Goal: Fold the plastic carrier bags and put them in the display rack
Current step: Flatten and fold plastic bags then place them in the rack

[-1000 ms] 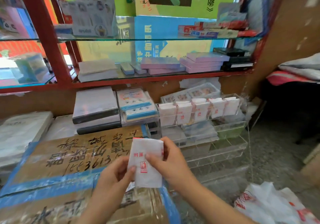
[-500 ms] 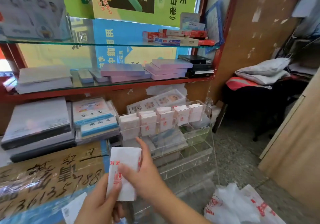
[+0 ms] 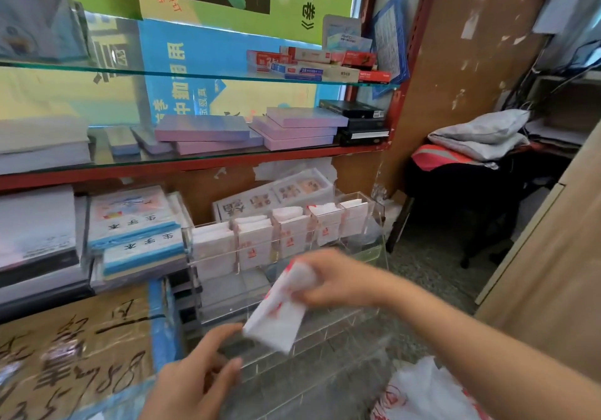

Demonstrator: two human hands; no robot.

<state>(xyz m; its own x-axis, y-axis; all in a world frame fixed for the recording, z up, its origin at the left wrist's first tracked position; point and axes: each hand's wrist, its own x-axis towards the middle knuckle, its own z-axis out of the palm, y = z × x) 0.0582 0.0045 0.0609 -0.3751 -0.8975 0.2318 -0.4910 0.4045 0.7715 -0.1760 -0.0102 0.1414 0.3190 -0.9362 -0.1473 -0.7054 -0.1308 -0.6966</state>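
My right hand (image 3: 338, 278) grips a folded white carrier bag (image 3: 276, 315) with red print by its upper end, holding it tilted in front of the clear acrylic display rack (image 3: 374, 253). The rack's top row holds several folded white bags (image 3: 253, 240) standing in its compartments. My left hand (image 3: 195, 377) hovers below the bag with fingers loosely curled and nothing in it; its fingertips are just apart from the bag's lower corner. A pile of loose unfolded bags (image 3: 426, 393) lies at the bottom right.
A taped cardboard box (image 3: 74, 348) with handwriting sits at the lower left. Shelves above carry stacked notebooks (image 3: 201, 133) and boxes. A dark chair (image 3: 471, 191) with folded cloth stands at the right, beside a wooden panel (image 3: 553, 273).
My left hand has let go of the folded bag. My right hand has carried it right and up toward the rack, tilting it. The view has swung to the right.
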